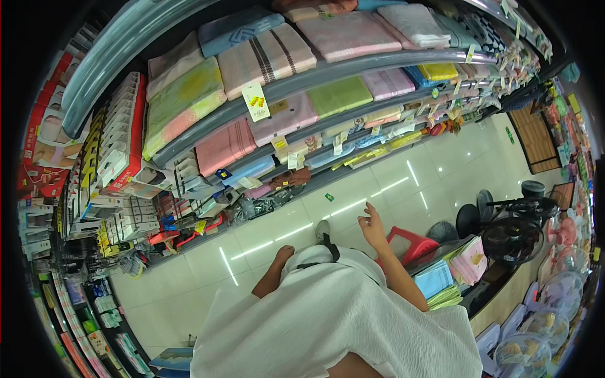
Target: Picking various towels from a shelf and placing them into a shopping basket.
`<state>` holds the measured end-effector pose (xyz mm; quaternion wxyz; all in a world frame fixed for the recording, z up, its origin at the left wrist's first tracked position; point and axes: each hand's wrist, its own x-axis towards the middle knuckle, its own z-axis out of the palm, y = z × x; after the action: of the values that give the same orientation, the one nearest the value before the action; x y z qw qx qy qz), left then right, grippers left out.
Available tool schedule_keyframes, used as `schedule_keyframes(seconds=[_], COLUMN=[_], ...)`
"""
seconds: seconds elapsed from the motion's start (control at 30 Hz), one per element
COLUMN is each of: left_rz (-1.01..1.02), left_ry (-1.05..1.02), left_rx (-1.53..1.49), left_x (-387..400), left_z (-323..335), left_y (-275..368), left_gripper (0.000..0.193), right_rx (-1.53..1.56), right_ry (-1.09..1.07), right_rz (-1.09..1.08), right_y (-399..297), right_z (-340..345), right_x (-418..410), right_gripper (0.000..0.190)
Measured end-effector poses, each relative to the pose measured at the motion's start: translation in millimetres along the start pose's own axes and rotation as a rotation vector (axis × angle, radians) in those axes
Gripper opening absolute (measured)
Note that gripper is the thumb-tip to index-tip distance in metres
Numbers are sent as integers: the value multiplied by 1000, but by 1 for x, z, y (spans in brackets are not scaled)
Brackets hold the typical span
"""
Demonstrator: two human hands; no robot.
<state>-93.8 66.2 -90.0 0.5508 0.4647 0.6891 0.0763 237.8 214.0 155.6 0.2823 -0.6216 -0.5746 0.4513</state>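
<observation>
My left hand [285, 254] hangs low beside my white clothing, its fingers curled; whether anything is in it cannot be told. My right hand [372, 227] is held out over the tiled floor with its fingers apart and nothing in it. Before me rise shelves of folded towels: a yellow-green towel [186, 104], a striped beige towel [264, 59], a pink towel [347, 35] and a green towel [340, 97]. A white tag [255, 102] hangs from the upper shelf edge. Neither hand touches the towels.
A red plastic stool [410, 245] stands right of my right hand, near stacked blue towels [434, 279] and pink towels [468, 262]. Black fans [513, 240] stand farther right. Boxed goods [120, 141] fill the left shelves. A small green floor sticker [329, 197] lies on the tiles.
</observation>
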Motion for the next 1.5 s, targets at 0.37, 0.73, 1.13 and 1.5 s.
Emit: schedule_keyframes(seconds=[0.37,0.73,1.13,1.5], left_rz=[-36,-69,-190,-411], left_ry=[95,199,210,185], left_rx=[65,-242,-284,-478], left_x=[-4,-95,-137,-133], left_z=[-35,-45,-167,-254], left_y=[69,7,-111,-181], left_gripper=[35,31,30,31], right_rx=[165,363,852,1104], right_ry=[-16,-222,-328,65], right_rz=[178,115,299,612], right_y=[26,-13,-142,-169], right_z=[18,92,239,347], right_x=[-86,-91,51,171], right_gripper=[57,61,73,52])
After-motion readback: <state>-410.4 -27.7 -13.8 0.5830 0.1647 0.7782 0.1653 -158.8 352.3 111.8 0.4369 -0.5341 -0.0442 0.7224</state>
